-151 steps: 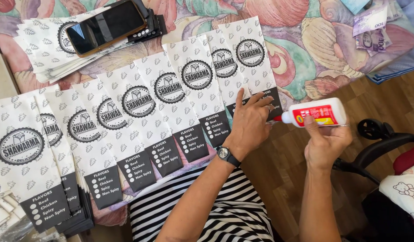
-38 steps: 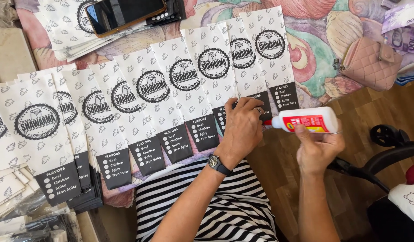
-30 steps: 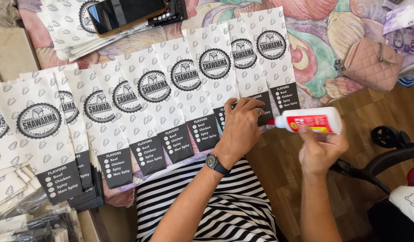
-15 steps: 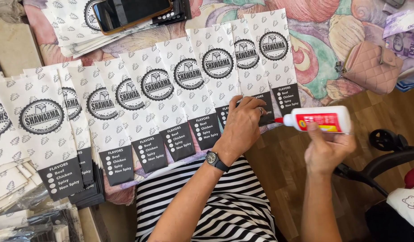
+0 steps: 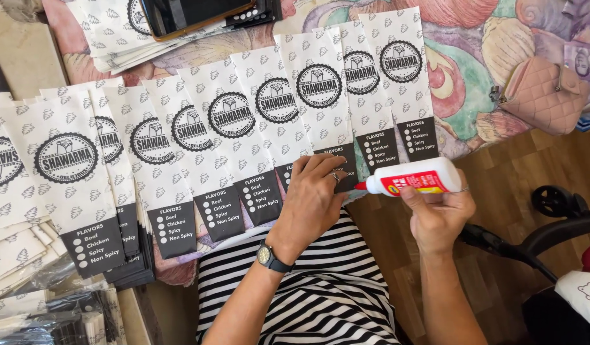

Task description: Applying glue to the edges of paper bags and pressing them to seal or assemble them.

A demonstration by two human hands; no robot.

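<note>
A fanned row of white printed paper bags (image 5: 244,128) with black bottom strips lies overlapped along the near edge of a floral cloth. My left hand (image 5: 314,198), with a wristwatch and a ring, presses down on the black bottom strip of one bag near the right end of the row. My right hand (image 5: 438,217) grips a white glue bottle (image 5: 413,179) with a red label, held sideways, its red tip pointing left at the edge of that bag, close to my left fingers.
A phone (image 5: 192,11) rests on a second pile of bags (image 5: 116,32) at the back. A pink quilted purse (image 5: 541,96) lies at the right. More bags and black strips (image 5: 45,300) are stacked at lower left. A wheeled chair base (image 5: 557,204) stands on the wooden floor.
The glue bottle's tip stays at the bag's bottom edge with small shifts. My left hand keeps pressing the same strip. The view has drifted slightly.
</note>
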